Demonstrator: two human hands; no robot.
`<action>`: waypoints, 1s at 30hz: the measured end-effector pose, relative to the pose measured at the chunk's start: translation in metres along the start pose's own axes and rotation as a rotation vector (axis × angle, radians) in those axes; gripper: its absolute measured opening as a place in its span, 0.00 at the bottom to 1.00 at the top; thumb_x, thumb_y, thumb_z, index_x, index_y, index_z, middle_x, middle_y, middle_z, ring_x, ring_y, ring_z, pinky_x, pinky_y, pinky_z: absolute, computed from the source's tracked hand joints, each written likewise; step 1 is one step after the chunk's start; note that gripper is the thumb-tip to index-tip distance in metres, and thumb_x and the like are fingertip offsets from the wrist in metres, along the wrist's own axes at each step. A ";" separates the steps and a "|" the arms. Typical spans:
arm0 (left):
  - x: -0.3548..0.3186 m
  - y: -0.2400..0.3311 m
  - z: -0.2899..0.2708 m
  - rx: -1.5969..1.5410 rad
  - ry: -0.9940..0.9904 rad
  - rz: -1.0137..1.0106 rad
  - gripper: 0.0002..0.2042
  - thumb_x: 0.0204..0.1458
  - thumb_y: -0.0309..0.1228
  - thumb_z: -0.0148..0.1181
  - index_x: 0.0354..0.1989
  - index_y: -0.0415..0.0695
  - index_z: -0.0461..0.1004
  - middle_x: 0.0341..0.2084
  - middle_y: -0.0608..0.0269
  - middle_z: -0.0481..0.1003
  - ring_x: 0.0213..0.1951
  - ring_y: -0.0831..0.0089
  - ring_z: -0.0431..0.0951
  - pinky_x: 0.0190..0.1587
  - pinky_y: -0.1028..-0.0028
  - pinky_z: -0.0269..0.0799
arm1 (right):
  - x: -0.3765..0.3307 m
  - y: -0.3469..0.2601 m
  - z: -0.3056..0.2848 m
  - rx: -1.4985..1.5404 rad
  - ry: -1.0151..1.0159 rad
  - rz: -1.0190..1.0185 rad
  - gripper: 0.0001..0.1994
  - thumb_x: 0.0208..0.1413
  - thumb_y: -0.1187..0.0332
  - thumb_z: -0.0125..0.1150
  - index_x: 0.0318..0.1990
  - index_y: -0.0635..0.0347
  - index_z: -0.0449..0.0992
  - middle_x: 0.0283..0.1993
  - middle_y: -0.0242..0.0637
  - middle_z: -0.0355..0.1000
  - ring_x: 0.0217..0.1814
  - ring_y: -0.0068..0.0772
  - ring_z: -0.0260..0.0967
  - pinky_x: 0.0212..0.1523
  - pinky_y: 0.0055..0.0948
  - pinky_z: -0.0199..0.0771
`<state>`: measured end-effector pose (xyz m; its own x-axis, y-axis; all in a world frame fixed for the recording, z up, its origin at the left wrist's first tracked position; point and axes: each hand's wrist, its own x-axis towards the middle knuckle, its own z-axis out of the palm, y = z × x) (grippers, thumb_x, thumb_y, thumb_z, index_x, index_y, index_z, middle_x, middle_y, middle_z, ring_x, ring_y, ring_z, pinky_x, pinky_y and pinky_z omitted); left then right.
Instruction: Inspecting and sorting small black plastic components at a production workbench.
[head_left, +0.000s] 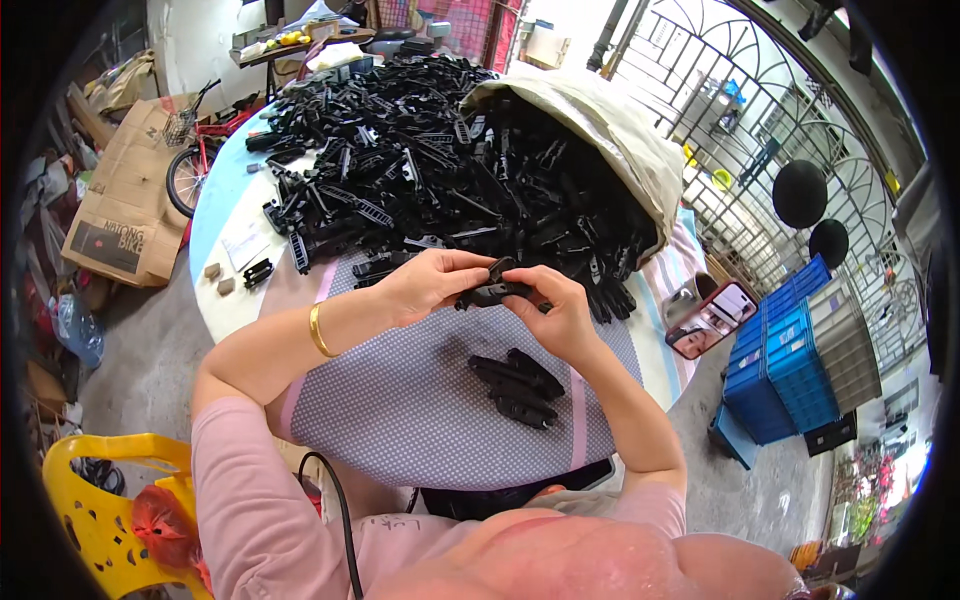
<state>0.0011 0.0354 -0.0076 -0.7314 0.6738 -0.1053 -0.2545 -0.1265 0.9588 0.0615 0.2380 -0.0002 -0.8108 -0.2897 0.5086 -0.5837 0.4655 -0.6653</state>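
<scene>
Over the table (pixel 390 420), between the large heap (pixel 390 150) and the small pile of black pieces (pixel 515 388), the left hand (pixel 440 285) and right hand (pixel 552 308) pinch one black plastic part (pixel 488 294), apparently a fitting or checking step whose next move calls for steady, careful alignment.

At least one black piece (pixel 490 294) sits between one left hand (pixel 445 278) and one right hand (pixel 558 305), at least three loose pieces (pixel 515 388) lie grouped nearby, and the heap (pixel 370 165) defies counting. There are one sack (pixel 610 115), one phone (pixel 711 320), one bracelet (pixel 317 330) and one yellow chair (pixel 95 447). Two brown blocks (pixel 225 286) and two round black discs (pixel 800 194) also show.
</scene>
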 end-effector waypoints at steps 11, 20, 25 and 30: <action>-0.001 0.007 0.001 0.000 -0.046 0.023 0.18 0.59 0.26 0.45 0.57 0.37 0.62 0.39 0.59 0.73 0.35 0.73 0.76 0.34 0.79 0.73 | 0.004 -0.006 0.001 -0.228 0.162 -0.088 0.13 0.43 0.78 0.64 0.40 0.64 0.75 0.33 0.38 0.73 0.28 0.27 0.71 0.27 0.22 0.72; -0.012 0.011 0.006 0.535 -0.081 0.214 0.28 0.46 0.26 0.58 0.58 0.33 0.60 0.42 0.58 0.73 0.39 0.76 0.73 0.41 0.78 0.69 | -0.002 -0.009 0.007 -0.160 0.108 -0.085 0.13 0.44 0.77 0.63 0.40 0.64 0.75 0.31 0.37 0.72 0.26 0.25 0.70 0.25 0.20 0.70; -0.003 -0.003 0.001 0.788 0.028 0.553 0.28 0.42 0.22 0.55 0.56 0.33 0.61 0.39 0.59 0.74 0.38 0.76 0.74 0.43 0.77 0.68 | -0.001 -0.009 0.003 -0.143 0.119 -0.002 0.13 0.44 0.78 0.61 0.41 0.65 0.75 0.33 0.37 0.73 0.27 0.21 0.67 0.26 0.17 0.66; -0.009 0.022 0.004 0.380 -0.067 0.141 0.27 0.41 0.19 0.47 0.56 0.34 0.63 0.31 0.63 0.72 0.31 0.81 0.70 0.33 0.83 0.67 | 0.004 -0.002 0.001 -0.085 0.173 0.097 0.13 0.48 0.77 0.59 0.43 0.64 0.75 0.34 0.32 0.72 0.29 0.16 0.65 0.29 0.16 0.65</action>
<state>0.0046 0.0296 0.0157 -0.6966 0.7163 0.0395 0.1060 0.0484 0.9932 0.0591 0.2350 0.0026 -0.8388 -0.0955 0.5360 -0.4918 0.5552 -0.6707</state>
